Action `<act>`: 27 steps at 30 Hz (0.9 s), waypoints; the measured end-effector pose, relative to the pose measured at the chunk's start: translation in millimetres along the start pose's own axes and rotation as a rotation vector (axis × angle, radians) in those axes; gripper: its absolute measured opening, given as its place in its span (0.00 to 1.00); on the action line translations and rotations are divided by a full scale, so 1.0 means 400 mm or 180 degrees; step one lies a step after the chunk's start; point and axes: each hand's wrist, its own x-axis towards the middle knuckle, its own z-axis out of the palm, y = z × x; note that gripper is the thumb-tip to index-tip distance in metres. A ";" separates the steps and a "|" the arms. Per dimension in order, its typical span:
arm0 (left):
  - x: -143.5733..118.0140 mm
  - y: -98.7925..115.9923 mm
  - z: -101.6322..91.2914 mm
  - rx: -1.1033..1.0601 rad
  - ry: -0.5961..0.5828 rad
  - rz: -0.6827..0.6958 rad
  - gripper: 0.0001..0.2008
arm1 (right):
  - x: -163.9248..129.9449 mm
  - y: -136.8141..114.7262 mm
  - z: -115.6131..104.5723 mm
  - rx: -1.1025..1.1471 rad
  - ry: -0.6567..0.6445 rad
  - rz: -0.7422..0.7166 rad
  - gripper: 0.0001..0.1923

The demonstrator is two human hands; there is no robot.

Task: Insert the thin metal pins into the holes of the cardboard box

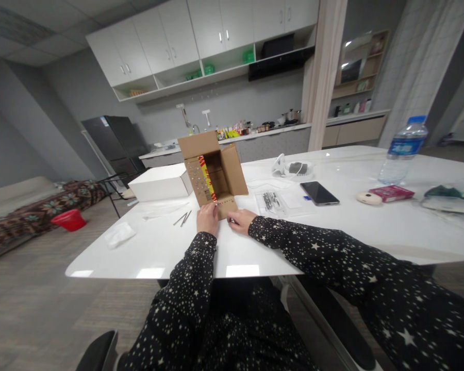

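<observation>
An open cardboard box stands on the white table with its opening towards me and its flaps spread. A red and yellow strip runs down its left flap, which carries many small pale dots. More small marks line the lower flap. My left hand is closed at the lower left corner of the box, its fingers against the cardboard. Beside the lower flap's right edge, my right hand rests with curled fingers pinched together; what they hold, if anything, is too small to make out.
Left of the box are a white box, thin metal rods and a crumpled tissue. To the right lie a clear plastic bag with small dark pieces, a phone, a pink pack and a water bottle.
</observation>
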 end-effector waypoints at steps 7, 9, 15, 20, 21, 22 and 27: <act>0.007 -0.007 0.002 -0.0062 0.0101 -0.0099 0.14 | 0.000 0.000 -0.002 0.0023 -0.0011 -0.0026 0.11; 0.008 -0.008 0.003 -0.0070 0.0135 -0.0115 0.14 | -0.001 0.000 -0.002 0.0027 -0.0013 -0.0019 0.11; 0.008 -0.006 0.002 -0.0006 0.0133 -0.0109 0.13 | 0.000 -0.001 -0.001 0.0039 0.0014 -0.0032 0.10; 0.009 -0.003 0.000 0.0026 0.0110 -0.0097 0.14 | 0.000 0.001 0.000 0.0054 0.0008 -0.0024 0.11; 0.009 -0.003 0.000 0.0017 0.0110 -0.0096 0.14 | 0.000 0.001 0.001 0.0056 0.0008 -0.0024 0.11; 0.009 -0.003 0.000 0.0002 0.0112 -0.0098 0.14 | 0.000 0.002 0.002 0.0056 0.0008 -0.0021 0.11; 0.009 -0.004 0.002 -0.0073 0.0140 -0.0105 0.13 | 0.001 0.004 0.005 0.0011 0.0020 -0.0026 0.11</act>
